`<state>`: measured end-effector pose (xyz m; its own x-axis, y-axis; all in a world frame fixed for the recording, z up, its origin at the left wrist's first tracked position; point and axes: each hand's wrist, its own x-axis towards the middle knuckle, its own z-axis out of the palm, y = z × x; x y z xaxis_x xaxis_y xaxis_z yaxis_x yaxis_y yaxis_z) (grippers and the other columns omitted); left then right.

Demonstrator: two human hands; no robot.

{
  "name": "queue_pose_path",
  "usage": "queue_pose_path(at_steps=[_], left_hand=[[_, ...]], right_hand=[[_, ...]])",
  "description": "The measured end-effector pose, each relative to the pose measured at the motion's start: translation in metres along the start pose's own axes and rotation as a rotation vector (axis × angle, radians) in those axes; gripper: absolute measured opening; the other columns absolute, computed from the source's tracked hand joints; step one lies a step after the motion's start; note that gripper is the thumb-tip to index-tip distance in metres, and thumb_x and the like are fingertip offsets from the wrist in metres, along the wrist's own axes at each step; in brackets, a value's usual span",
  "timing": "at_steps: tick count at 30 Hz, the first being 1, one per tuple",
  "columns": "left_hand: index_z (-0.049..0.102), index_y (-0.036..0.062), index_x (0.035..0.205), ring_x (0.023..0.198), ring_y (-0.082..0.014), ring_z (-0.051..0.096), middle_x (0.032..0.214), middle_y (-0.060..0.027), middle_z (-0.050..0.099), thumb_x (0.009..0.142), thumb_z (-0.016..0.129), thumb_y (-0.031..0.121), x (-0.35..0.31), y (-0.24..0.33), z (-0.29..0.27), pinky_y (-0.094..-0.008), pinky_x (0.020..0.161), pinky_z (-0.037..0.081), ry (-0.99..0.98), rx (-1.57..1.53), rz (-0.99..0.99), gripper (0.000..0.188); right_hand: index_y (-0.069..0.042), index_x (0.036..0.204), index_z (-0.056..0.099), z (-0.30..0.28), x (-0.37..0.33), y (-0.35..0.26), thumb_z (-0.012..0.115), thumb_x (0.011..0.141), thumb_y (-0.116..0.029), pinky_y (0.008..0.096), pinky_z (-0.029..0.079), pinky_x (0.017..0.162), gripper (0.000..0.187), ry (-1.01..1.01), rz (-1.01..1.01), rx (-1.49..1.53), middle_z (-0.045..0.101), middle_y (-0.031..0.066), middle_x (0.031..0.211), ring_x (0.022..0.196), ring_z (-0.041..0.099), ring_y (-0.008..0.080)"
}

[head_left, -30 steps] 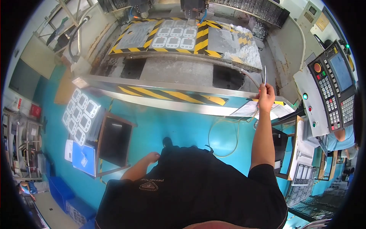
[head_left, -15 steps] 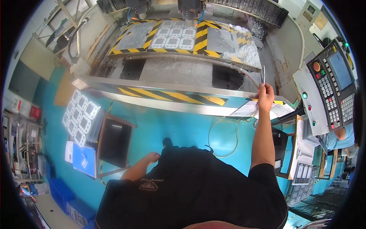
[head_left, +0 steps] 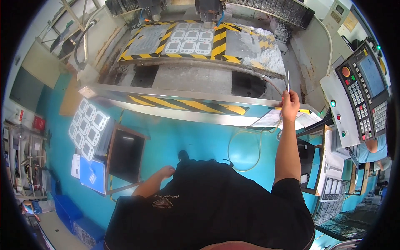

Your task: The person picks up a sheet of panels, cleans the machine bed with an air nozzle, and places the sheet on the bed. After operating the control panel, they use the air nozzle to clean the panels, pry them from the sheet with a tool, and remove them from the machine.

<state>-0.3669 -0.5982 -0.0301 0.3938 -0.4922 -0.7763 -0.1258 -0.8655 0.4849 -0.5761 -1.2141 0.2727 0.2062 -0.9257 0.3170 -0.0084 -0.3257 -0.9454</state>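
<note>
My right hand [head_left: 290, 105] is raised over the machine's front ledge, its fingers closed round a thin, pale, pointed stick-like tool [head_left: 288, 81] that stands nearly upright. What exact kind of tool it is, I cannot make out. Down by my waist, my left hand [head_left: 167, 171] has its fingers curled, and nothing shows in it. Beyond the ledge, a sheet of white panels with grey windows [head_left: 188, 46] lies on the machine bed, framed by yellow-black striped tape [head_left: 219, 43]. Dark machine heads [head_left: 207, 11] hang above its far edge.
White shavings [head_left: 271, 58] are heaped on the bed's right side. A control panel [head_left: 361, 96] stands at right. On my left, stacked panel sheets [head_left: 86, 127] and a blue folder [head_left: 92, 175] lie beside a dark-topped stand [head_left: 126, 154]. A looped hose [head_left: 230, 154] lies on the floor.
</note>
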Motion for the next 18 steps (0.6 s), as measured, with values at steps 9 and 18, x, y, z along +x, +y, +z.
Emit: queue_pose_path(at_steps=[9,18], left_hand=[[0.073,0.0083,0.109,0.1,-0.0319,0.068,0.104,-0.017,0.073,0.09,0.059,0.024,0.017,-0.028,0.012,-0.0427,0.087,0.053,0.016,-0.116,-0.003,0.029],[0.073,0.0087,0.112,0.104,-0.0324,0.067,0.109,-0.018,0.071,0.092,0.06,0.026,0.009,-0.016,0.009,-0.043,0.089,0.053,-0.003,-0.038,0.031,0.029]], right_hand=[[0.001,0.105,0.064,0.002,0.002,0.0,0.069,0.095,-0.026,0.024,0.04,0.048,0.029,-0.006,-0.009,-0.006,0.06,0.0007,0.078,0.057,0.051,0.0067],[0.001,0.105,0.065,0.0,0.001,0.001,0.069,0.096,-0.026,0.024,0.04,0.049,0.029,-0.009,0.004,-0.011,0.06,0.0009,0.078,0.058,0.05,0.0066]])
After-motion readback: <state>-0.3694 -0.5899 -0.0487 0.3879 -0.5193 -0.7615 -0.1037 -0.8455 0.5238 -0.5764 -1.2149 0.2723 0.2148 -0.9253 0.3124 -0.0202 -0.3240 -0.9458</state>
